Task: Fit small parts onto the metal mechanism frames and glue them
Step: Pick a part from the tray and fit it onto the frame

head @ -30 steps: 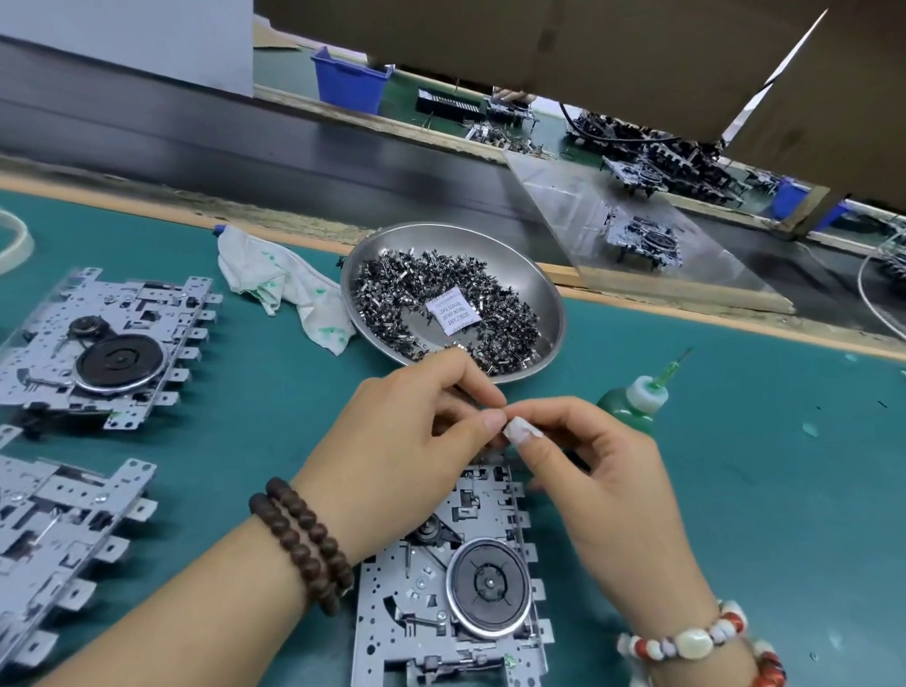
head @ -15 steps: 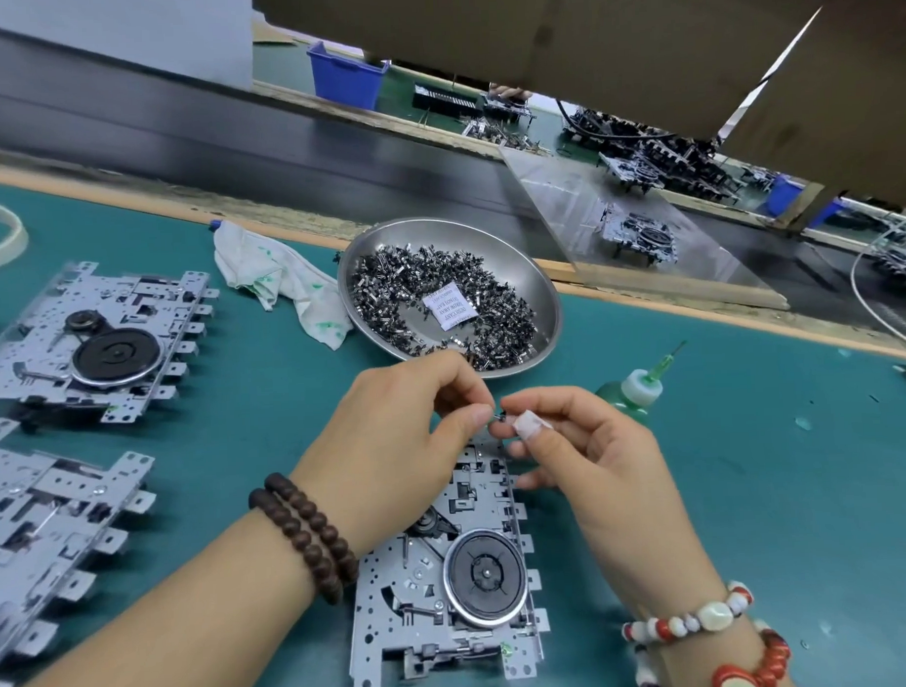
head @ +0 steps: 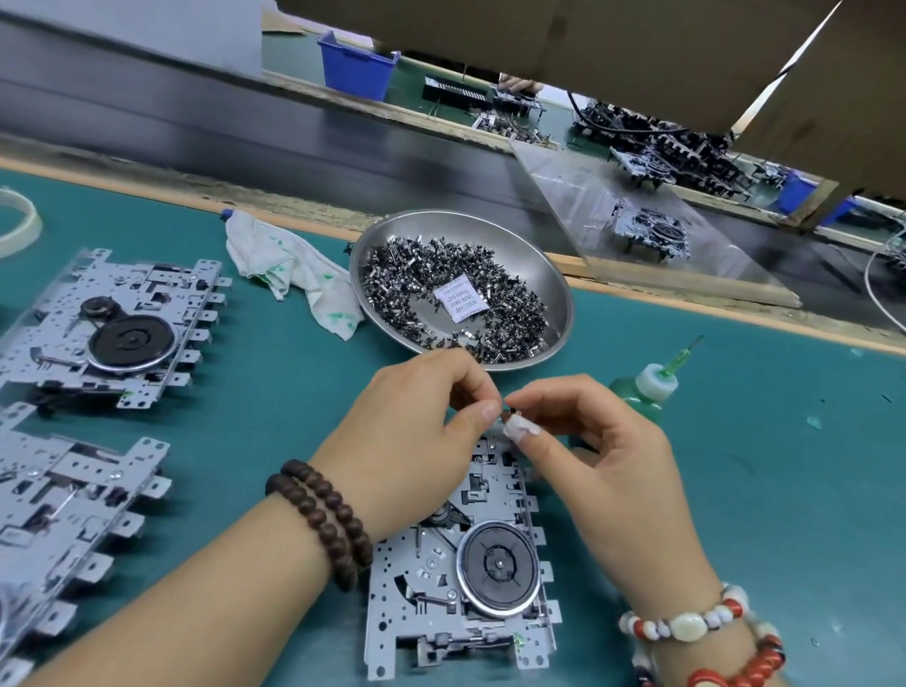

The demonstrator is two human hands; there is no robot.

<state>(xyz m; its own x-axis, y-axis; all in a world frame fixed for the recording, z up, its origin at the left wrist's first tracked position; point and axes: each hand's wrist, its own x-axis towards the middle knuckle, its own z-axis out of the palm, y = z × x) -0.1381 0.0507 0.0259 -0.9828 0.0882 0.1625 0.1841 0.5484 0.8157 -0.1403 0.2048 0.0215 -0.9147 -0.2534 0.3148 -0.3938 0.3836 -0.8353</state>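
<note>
L hand (head: 417, 421) & R hand (head: 593, 441) both pinch small part (head: 505, 409) over frame's (head: 449, 600) far edge.

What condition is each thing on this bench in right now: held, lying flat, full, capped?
Left hand: pinching a small part.
Right hand: pinching the same small part, thumb taped.
Metal frame: flat under the hands.
Steel dish: heaped with small parts.
Glue bottle: tilted, nozzle on.
Rag: crumpled.
</note>
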